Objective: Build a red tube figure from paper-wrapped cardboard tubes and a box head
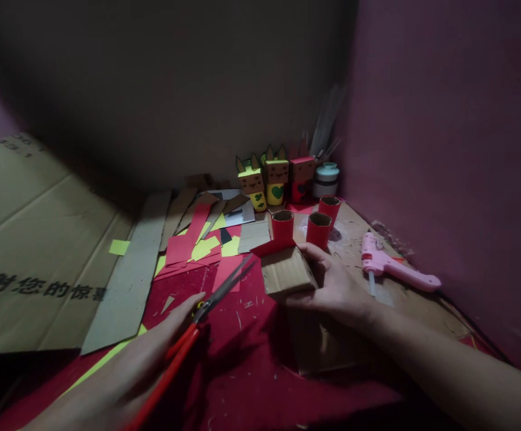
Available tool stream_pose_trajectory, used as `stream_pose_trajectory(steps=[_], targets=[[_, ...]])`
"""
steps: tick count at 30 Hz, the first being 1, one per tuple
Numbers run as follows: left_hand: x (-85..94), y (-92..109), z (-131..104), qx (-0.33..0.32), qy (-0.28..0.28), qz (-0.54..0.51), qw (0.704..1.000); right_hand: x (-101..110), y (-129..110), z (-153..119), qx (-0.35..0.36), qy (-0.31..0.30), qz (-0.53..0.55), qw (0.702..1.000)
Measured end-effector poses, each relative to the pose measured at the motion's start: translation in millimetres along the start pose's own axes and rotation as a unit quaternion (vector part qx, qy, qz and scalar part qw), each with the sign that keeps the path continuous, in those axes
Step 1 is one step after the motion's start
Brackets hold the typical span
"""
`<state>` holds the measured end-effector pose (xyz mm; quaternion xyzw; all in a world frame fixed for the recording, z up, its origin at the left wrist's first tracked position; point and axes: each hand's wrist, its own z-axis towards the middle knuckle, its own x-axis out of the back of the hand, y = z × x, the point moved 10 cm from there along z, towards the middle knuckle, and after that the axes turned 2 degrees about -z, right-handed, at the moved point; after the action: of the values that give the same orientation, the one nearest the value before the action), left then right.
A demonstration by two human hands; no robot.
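My left hand (170, 335) is closed around a pair of scissors (182, 353) with red-orange handles. Their blades (231, 280) point up and right, slightly apart, the tips near a red paper piece (273, 245) at the box's far edge. A small cardboard box (287, 272) is gripped by my right hand (332, 287), thumb on the near side and fingers at the far right. Whether the red paper is fixed to the box I cannot tell. Below the box lies a larger brown cardboard piece (323, 341) on the red tabletop (242, 383).
Red tubes (318, 230) stand beyond my right hand. A pink glue gun (390, 266) lies at right by the wall. Several cardboard figures (277, 176) and a lidded jar (326, 179) stand behind. Paper scraps (188, 245) and a large carton (40, 251) fill the left.
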<state>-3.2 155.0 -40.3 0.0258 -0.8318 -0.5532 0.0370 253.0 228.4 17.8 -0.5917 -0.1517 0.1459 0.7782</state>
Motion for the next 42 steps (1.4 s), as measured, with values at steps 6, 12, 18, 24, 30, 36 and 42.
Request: stream_pose_trajectory(steps=[6, 12, 18, 24, 30, 36, 42], targets=[[-49.1, 9.3, -5.7, 0.002, -0.061, -0.101, 0.993, -5.8, -44.5, -16.0, 0.219, 0.09, -0.142, 0.961], [-120.0, 20.7, -2.6, 0.029, -0.139, -0.271, 0.952, -26.9, -57.2, -35.3, 0.26, 0.12, -0.248, 0.926], [-128.9, 27.6, -5.8, 0.025, -0.182, -0.302, 0.935, -40.7, -65.4, -50.2, 0.248, -0.025, -0.223, 0.942], [-128.9, 51.6, -13.4, -0.081, -0.268, -0.274, 0.92, -10.3, -56.4, -51.9, 0.163, 0.08, -0.02, 0.983], [-133.4, 68.7, -19.1, -0.149, -0.29, -0.242, 0.914, -22.5, -20.1, -40.5, -0.015, 0.013, 0.195, 0.981], [-136.6, 68.7, -22.8, -0.142, -0.304, -0.182, 0.924, -17.8, -22.6, -44.3, -0.006, 0.01, 0.181, 0.983], [-137.7, 64.5, -26.7, -0.106, -0.284, -0.154, 0.94, -10.9, -18.1, -44.3, -0.05, 0.04, 0.191, 0.98]])
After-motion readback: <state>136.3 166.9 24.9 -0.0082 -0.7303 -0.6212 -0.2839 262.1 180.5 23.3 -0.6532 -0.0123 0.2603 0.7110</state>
